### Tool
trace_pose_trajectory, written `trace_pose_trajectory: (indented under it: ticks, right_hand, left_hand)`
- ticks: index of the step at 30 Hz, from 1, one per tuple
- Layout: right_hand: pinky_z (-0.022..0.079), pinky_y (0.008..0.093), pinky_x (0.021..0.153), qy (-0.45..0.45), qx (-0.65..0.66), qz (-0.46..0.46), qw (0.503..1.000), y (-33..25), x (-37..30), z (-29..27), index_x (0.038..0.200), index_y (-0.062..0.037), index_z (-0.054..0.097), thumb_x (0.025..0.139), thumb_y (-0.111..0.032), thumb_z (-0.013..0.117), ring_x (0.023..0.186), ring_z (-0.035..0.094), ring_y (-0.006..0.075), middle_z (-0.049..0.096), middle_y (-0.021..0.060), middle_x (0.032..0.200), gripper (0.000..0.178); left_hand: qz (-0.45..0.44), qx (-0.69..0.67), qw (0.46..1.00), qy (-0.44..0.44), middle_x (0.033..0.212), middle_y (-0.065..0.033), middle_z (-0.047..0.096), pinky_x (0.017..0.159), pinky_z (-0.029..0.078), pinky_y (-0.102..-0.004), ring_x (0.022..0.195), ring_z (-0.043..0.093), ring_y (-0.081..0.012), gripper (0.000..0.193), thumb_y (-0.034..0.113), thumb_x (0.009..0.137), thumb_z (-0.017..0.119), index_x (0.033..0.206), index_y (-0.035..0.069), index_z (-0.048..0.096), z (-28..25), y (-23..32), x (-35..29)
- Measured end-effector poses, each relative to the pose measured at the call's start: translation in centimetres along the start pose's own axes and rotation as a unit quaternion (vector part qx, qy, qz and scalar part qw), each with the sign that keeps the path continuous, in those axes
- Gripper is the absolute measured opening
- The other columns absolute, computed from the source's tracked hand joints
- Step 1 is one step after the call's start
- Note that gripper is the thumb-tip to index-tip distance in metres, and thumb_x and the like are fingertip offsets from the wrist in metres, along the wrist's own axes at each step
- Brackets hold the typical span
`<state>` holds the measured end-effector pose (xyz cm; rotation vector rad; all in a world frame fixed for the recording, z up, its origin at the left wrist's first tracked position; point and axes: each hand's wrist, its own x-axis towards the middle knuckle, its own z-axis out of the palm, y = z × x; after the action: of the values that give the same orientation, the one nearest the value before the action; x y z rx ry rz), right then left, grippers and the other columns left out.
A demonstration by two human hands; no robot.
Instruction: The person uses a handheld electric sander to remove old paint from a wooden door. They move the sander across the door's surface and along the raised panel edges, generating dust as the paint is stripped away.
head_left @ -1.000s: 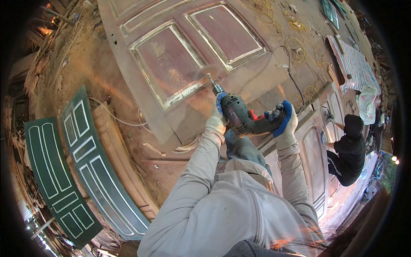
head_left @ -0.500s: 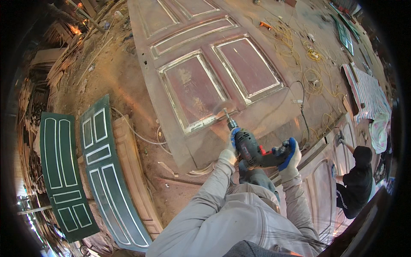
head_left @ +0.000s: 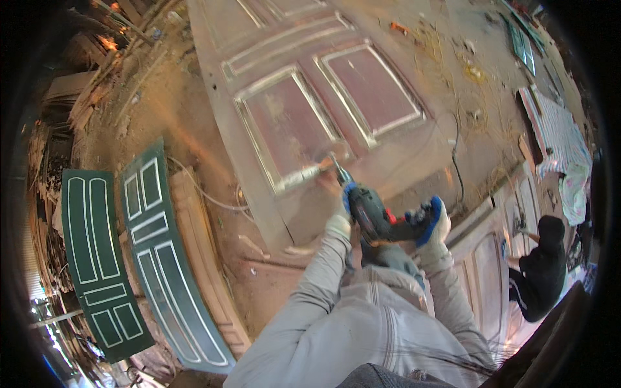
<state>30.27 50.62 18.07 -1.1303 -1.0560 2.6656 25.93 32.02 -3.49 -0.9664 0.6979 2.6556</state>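
While the gloved right hand (head_left: pixel 439 223) grips the rear handle of a dark power drill (head_left: pixel 370 212), the gloved left hand (head_left: pixel 344 202) is wrapped round its front. Just ahead: reddish-brown panelled door (head_left: pixel 284 115), drill's tip (head_left: pixel 334 160) at one panel's lower corner, contact unclear. Farther right: striped cloth (head_left: pixel 557 132).

The drill (head_left: pixel 374 216) has a matt, dark plastic body and a grey metal chuck (head_left: pixel 343 174). The right glove (head_left: pixel 440 226) is pale cloth with blue-coated fingers. The reddish door (head_left: pixel 284 119) looks like dusty, matt wood, worn along its whitish mouldings (head_left: pixel 301 176). At left, green doors (head_left: pixel 96 226) look smoothly painted; at right hangs creased, striped cloth (head_left: pixel 557 132).
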Motion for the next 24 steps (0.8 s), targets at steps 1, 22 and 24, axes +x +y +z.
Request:
trace_pose_trajectory:
  ticks: [1, 22, 24]
  right_hand:
    - [0.048, 0.0413, 0.060, -0.010, 0.013, 0.030, 0.999, 0.6, -0.2, -0.3, 0.079, -0.0101, 0.055, 0.093, -0.030, 0.058, 0.051, 0.050, 0.0220, 0.051, 0.0046, 0.063, 0.024]
    - [0.047, 0.0417, 0.063, 0.040, -0.068, -0.006, 0.997, 3.5, -2.3, -0.8, 0.078, -0.0056, 0.055, 0.094, -0.032, 0.054, 0.051, 0.052, 0.0263, 0.050, 0.0083, 0.057, 0.031]
    - [0.052, 0.0414, 0.056, -0.046, -0.015, 0.010, 0.999, 5.1, -3.4, -0.7, 0.080, 0.0008, 0.057, 0.094, -0.021, 0.055, 0.053, 0.058, 0.0261, 0.057, 0.0121, 0.066, 0.026]
  left_hand:
    - [0.022, -0.002, 0.998, -0.057, 0.073, -0.0055, 0.065, 0.066, 0.053, -0.0343, 0.065, 0.062, -0.0212, 0.021, 0.030, 0.087, 0.061, 0.081, 0.010, 0.061, -0.7, 0.7, -0.7]
    - [-0.078, -0.035, 0.996, -0.004, 0.078, -0.0094, 0.068, 0.066, 0.057, -0.0362, 0.067, 0.066, -0.0234, 0.022, 0.025, 0.083, 0.065, 0.090, 0.004, 0.064, -0.3, 4.4, -4.9]
    - [-0.069, -0.001, 0.998, 0.001, 0.078, -0.0089, 0.068, 0.066, 0.057, -0.0357, 0.066, 0.066, -0.0234, 0.022, 0.025, 0.081, 0.066, 0.089, 0.005, 0.064, -1.5, 6.1, -6.4]
